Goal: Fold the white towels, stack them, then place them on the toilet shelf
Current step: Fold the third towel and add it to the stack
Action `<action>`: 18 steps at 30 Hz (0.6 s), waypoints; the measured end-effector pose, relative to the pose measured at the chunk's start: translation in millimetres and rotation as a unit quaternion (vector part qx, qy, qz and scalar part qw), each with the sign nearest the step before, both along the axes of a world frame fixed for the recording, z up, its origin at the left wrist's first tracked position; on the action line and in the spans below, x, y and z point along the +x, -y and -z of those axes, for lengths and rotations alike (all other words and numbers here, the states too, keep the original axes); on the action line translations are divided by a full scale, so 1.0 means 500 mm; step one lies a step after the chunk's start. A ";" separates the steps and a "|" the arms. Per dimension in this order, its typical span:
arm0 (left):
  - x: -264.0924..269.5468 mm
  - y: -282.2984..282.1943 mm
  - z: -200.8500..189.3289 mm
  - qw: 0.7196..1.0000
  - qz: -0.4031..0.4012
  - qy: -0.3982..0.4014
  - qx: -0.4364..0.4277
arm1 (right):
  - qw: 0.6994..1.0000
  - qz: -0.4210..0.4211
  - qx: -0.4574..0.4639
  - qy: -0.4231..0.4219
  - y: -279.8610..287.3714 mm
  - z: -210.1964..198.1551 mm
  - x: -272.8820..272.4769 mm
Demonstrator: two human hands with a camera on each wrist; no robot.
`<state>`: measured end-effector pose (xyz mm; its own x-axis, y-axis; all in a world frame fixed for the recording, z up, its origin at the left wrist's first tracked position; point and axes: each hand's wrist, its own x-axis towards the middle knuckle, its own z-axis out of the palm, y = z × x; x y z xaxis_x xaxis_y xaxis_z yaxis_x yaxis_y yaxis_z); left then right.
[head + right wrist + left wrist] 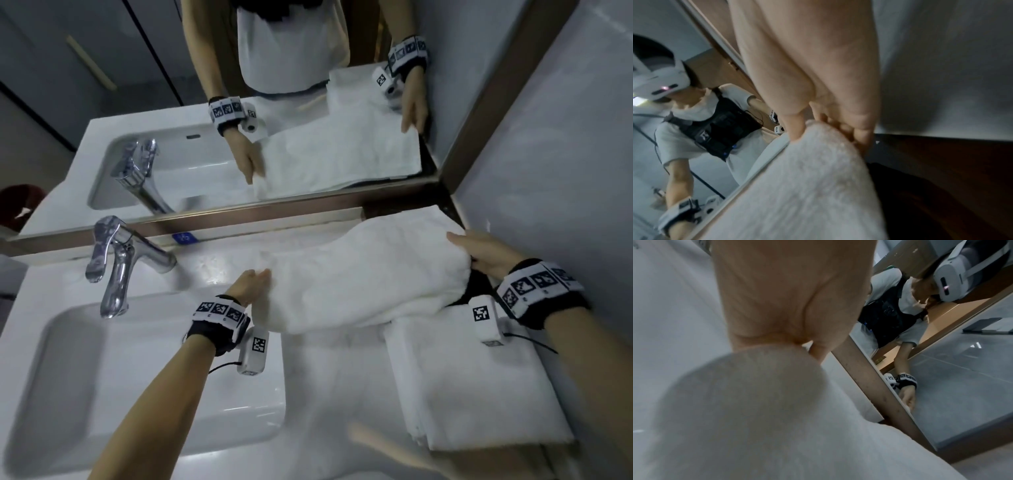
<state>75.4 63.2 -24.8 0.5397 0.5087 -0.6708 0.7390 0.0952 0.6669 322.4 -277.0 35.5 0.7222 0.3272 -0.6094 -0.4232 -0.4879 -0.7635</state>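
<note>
A white towel [363, 274] hangs stretched between my two hands above the counter, close to the mirror. My left hand [255, 279] pinches its left end, seen up close in the left wrist view as towel [756, 410] under my left hand [797, 344]. My right hand [479, 251] grips the right end; the right wrist view shows thumb and fingers of my right hand [828, 129] closed over the towel [813, 178] edge. A second white towel [476, 380] lies folded on the counter at the right, below the held one.
The sink basin [61, 387] with a chrome faucet [120, 263] lies at the left. A mirror [239, 120] runs along the back with a brown frame [239, 219]. A grey wall [565, 154] closes the right side. White counter [325, 377] shows between basin and folded towel.
</note>
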 end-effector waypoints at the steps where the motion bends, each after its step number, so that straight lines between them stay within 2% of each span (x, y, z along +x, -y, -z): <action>1: 0.001 0.006 -0.005 0.999 -0.028 0.028 0.024 | 0.999 0.012 0.038 0.018 -0.003 -0.006 -0.007; 4: 0.003 0.011 -0.047 0.984 -0.093 0.129 0.085 | 0.988 0.021 0.102 0.114 -0.012 -0.033 -0.017; 8: 0.000 -0.004 -0.135 0.945 -0.097 0.272 0.152 | 0.959 0.048 0.111 0.256 -0.017 -0.090 -0.007; 14: 0.003 -0.002 -0.280 0.914 -0.106 0.367 0.134 | 0.923 0.062 0.149 0.348 -0.008 -0.195 -0.019; 16: -0.007 0.006 -0.314 0.895 -0.100 0.420 0.115 | 0.912 0.087 0.168 0.363 0.001 -0.223 -0.034; 18: -0.022 0.015 -0.335 0.871 -0.094 0.462 0.136 | 0.901 0.113 0.171 0.382 0.016 -0.245 -0.049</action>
<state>64.3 55.6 142.8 0.6746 0.7192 0.1663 -0.1379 -0.0985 0.9855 298.1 -284.7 158.1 0.9598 0.1937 0.2030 0.2313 -0.1368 -0.9632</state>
